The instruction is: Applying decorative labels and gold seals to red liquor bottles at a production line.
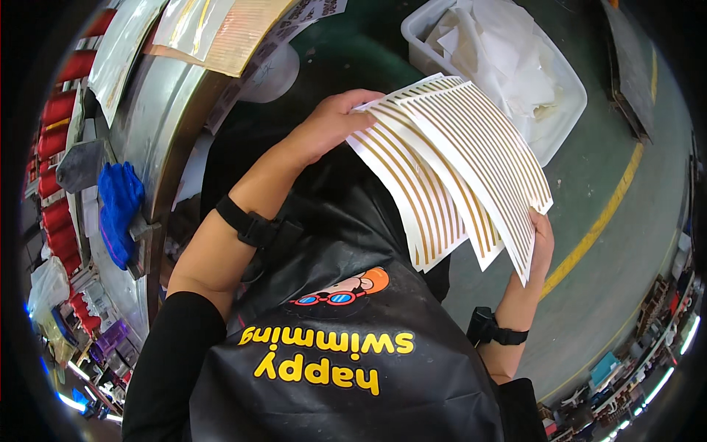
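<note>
Several white sheets with gold-brown stripes (482, 140) are fanned out in front of me, held up above my lap. My left hand (335, 121) pinches their upper left corner, thumb on top. At the lower right edge of the topmost sheet, my right hand (543, 239) grips with its fingers mostly hidden behind the paper. The lower sheets (420, 199) stick out to the left and below the top one. A black apron (324, 324) with a cartoon print covers my front.
A white plastic bin (563, 110) of crumpled white paper stands on the green floor beyond the sheets. On the left is a metal-topped table (158, 96) with striped sheets (228, 37) and a blue cloth (120, 210) at its side. A yellow line (596, 228) crosses the floor at right.
</note>
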The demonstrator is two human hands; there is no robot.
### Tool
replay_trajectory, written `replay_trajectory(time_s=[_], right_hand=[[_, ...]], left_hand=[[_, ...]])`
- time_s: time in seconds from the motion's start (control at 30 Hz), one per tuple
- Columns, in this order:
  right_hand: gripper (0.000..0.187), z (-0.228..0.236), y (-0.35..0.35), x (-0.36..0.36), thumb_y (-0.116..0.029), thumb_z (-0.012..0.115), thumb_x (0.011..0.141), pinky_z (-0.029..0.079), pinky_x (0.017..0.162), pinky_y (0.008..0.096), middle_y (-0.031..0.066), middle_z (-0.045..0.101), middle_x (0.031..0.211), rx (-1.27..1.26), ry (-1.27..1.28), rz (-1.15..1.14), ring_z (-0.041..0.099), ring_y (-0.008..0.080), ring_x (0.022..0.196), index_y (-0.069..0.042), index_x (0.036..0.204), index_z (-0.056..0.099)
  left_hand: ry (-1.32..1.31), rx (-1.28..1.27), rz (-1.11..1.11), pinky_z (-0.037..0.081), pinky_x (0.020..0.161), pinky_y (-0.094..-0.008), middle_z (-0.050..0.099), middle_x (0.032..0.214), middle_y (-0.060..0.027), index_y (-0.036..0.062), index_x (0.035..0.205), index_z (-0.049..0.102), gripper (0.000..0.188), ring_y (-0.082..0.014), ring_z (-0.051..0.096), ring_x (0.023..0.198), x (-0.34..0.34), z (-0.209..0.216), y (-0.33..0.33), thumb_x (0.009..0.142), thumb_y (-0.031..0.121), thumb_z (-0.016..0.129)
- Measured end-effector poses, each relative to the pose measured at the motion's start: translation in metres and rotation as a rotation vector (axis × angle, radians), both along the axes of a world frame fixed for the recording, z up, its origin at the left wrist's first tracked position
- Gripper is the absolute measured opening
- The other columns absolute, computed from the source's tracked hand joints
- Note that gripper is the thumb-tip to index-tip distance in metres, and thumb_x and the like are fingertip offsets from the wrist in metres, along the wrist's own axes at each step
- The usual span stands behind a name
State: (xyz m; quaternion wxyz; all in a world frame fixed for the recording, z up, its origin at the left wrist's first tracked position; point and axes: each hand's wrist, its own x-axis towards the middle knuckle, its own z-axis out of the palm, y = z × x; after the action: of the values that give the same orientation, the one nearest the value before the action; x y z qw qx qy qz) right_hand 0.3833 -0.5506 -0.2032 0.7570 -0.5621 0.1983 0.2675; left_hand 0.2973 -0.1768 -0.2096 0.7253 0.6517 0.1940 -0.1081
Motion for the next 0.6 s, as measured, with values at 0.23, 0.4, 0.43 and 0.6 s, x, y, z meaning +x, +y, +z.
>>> replay_trajectory(time_s=[0.23,0.4,0.43,0.6], right_hand=[[0.046,-0.017,0.02,-0.013,0.002,0.048,0.087,0.045,0.099,0.0374,0.0171,0.055,0.128,0.01,-0.022,-0.031,0.056,0.0259,0.114,0.006,0.132,0.044],[0.05,-0.022,0.023,-0.022,0.003,0.05,0.086,0.041,0.104,0.0389,0.0161,0.053,0.131,0.001,-0.01,-0.017,0.053,0.0272,0.119,0.004,0.135,0.042],[0.05,-0.024,0.023,-0.023,0.003,0.05,0.086,0.041,0.104,0.0393,0.0163,0.052,0.132,0.005,0.015,-0.032,0.053,0.0273,0.12,0.004,0.135,0.041],[0.046,-0.032,0.013,-0.024,0.003,0.047,0.087,0.045,0.101,0.0415,0.0191,0.053,0.129,0.128,0.137,-0.043,0.055,0.0284,0.117,0.007,0.132,0.042]], left_hand=[[0.093,-0.011,0.014,0.048,0.085,-0.0255,0.065,0.111,-0.0079,0.0018,0.129,0.053,0.044,-0.0129,0.061,0.096,-0.006,-0.003,0.0,0.086,0.01,0.055],[0.05,0.026,0.038,0.047,0.087,-0.0262,0.064,0.112,-0.0071,0.0018,0.131,0.052,0.044,-0.0139,0.061,0.098,-0.013,-0.007,-0.001,0.087,0.01,0.056],[0.039,0.022,0.044,0.047,0.087,-0.0267,0.064,0.113,-0.0069,0.0018,0.131,0.052,0.044,-0.014,0.061,0.099,-0.014,-0.008,-0.001,0.088,0.01,0.056],[0.004,-0.004,0.068,0.047,0.088,-0.0268,0.064,0.113,-0.007,0.0016,0.132,0.05,0.044,-0.0137,0.061,0.099,-0.017,-0.01,-0.001,0.09,0.012,0.055]])
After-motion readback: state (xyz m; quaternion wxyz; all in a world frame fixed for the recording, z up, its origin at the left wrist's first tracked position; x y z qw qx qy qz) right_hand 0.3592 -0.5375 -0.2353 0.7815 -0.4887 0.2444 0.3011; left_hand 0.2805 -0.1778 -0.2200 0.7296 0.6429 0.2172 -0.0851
